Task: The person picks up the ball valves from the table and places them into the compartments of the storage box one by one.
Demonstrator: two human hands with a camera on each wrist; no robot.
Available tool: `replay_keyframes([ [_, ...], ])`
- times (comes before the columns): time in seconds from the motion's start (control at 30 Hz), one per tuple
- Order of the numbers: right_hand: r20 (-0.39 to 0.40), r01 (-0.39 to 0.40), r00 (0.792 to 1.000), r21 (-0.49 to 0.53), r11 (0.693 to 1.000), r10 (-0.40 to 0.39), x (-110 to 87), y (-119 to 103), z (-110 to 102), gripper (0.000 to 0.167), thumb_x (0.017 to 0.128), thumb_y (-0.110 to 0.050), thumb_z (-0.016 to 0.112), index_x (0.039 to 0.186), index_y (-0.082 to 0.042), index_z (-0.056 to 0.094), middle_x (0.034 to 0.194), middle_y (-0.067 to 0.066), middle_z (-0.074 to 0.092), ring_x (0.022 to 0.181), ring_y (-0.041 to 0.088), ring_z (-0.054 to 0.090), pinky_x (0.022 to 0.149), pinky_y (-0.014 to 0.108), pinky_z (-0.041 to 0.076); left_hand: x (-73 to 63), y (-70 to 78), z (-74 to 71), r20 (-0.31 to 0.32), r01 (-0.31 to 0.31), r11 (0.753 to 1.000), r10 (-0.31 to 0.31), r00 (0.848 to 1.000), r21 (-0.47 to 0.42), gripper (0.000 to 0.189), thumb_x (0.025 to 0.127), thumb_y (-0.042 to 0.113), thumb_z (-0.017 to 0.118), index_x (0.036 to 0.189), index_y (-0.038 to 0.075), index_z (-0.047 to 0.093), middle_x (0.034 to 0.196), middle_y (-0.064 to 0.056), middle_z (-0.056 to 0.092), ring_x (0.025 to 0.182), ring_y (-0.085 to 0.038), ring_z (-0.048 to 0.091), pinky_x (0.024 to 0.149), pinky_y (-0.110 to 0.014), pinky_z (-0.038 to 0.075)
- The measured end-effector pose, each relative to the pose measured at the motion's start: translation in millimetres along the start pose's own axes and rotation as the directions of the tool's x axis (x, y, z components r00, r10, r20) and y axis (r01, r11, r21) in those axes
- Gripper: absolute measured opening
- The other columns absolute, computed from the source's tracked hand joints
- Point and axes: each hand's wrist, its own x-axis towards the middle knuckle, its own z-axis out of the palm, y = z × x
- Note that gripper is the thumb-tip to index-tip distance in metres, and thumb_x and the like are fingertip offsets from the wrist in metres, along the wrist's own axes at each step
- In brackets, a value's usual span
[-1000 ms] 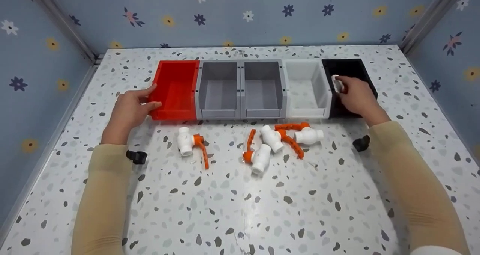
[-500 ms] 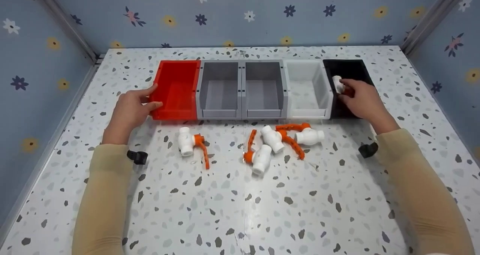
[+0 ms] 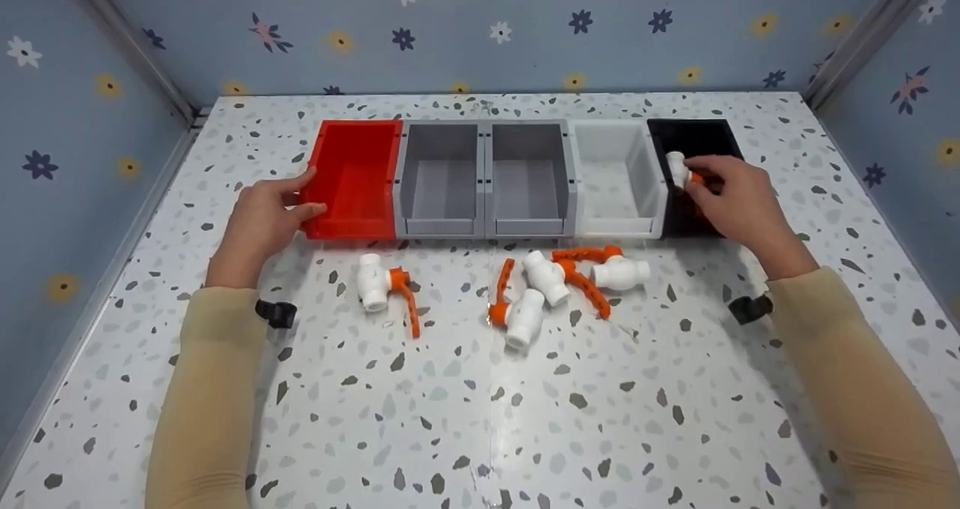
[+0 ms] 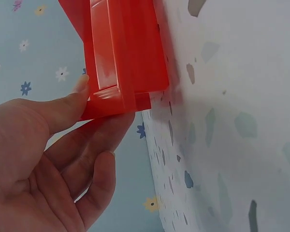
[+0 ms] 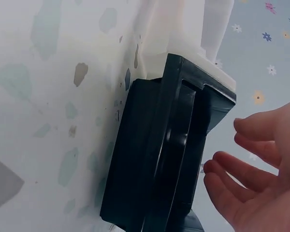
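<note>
My left hand (image 3: 259, 220) pinches the left wall of the red bin (image 3: 356, 228), thumb at its front corner. In the left wrist view, the thumb (image 4: 75, 104) lies on one side of the red bin (image 4: 140, 58) wall and the fingers behind it. At the row's other end, my right hand (image 3: 739, 198) is over the black bin (image 3: 694, 130). Beside its fingertips, a white ball valve (image 3: 677, 167) with an orange handle lies in that bin. The right wrist view has the right hand (image 5: 261, 169) with fingers apart and nothing between them, beside the black bin (image 5: 140, 154).
Two grey bins (image 3: 442, 228) and a white bin (image 3: 611, 228) join the red and black ones in a row. In front lie several ball valves: one alone at left (image 3: 373, 282), others grouped around a middle valve (image 3: 546, 276). Patterned walls (image 3: 480, 44) enclose the speckled table (image 3: 465, 434).
My right hand has drawn back to the right and its fingers have parted from the valve, which stays in the black bin. The left hand keeps its grip on the red bin.
</note>
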Motion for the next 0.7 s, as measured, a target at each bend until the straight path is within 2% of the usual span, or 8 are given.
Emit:
replay_keyframes([
  [0.13, -0.04, 0.025, 0.999, 0.038, 0.999, -0.024, -6.1, -3, 0, 0.035, 0.101, -0.022, 0.058, 0.134, -0.008, 0.062, 0.12, 0.013, 0.064, 0.089, 0.016, 0.065, 0.067, 0.018, 0.049, 0.0, -1.8, -0.1, -0.004, -0.004, 1.0, 0.004, 1.0, -0.005, 0.069, 0.096, 0.028, 0.068, 0.154, 0.033, 0.03, 0.141, -0.019, 0.054, 0.123, -0.032, 0.048, 0.091, -0.041, 0.05],
  [0.3, -0.095, 0.097, 0.991, 0.065, 0.993, -0.091, -13.9, -7, 1, 0.03, 0.1, -0.02, 0.061, 0.126, -0.006, 0.067, 0.112, 0.012, 0.066, 0.078, -0.002, 0.059, 0.067, 0.014, 0.045, -0.2, -3.2, 0.0, -0.01, -0.002, 1.0, 0.002, 1.0, -0.01, 0.07, 0.095, 0.028, 0.069, 0.153, 0.033, 0.031, 0.14, -0.019, 0.055, 0.124, -0.031, 0.047, 0.09, -0.039, 0.05],
  [0.43, -0.137, 0.168, 0.978, 0.06, 0.984, -0.159, -19.0, -8, 3, 0.025, 0.099, -0.017, 0.063, 0.12, -0.005, 0.07, 0.109, 0.01, 0.067, 0.083, -0.001, 0.06, 0.072, 0.011, 0.044, -0.3, -3.4, 0.4, -0.009, 0.0, 1.0, 0.0, 1.0, -0.011, 0.07, 0.095, 0.027, 0.069, 0.153, 0.033, 0.031, 0.14, -0.019, 0.055, 0.124, -0.031, 0.047, 0.09, -0.04, 0.05],
  [0.6, -0.185, 0.287, 0.943, 0.031, 0.957, -0.277, -23.6, -8, 7, 0.018, 0.097, -0.011, 0.066, 0.112, -0.003, 0.072, 0.104, 0.007, 0.069, 0.087, -0.001, 0.059, 0.077, 0.01, 0.044, 0.6, -3.0, 0.9, -0.009, 0.005, 1.0, -0.005, 1.0, -0.015, 0.07, 0.095, 0.029, 0.069, 0.153, 0.034, 0.031, 0.141, -0.019, 0.054, 0.125, -0.032, 0.047, 0.092, -0.04, 0.05],
  [0.7, -0.192, 0.334, 0.928, 0.04, 0.942, -0.321, -26.2, -9, 10, 0.015, 0.096, -0.009, 0.067, 0.109, -0.005, 0.074, 0.101, 0.005, 0.071, 0.084, -0.003, 0.059, 0.076, 0.011, 0.044, 1.3, -2.7, 1.1, -0.013, 0.004, 1.0, -0.004, 1.0, -0.016, 0.069, 0.095, 0.029, 0.069, 0.153, 0.034, 0.031, 0.141, -0.019, 0.054, 0.124, -0.032, 0.048, 0.091, -0.039, 0.05],
])
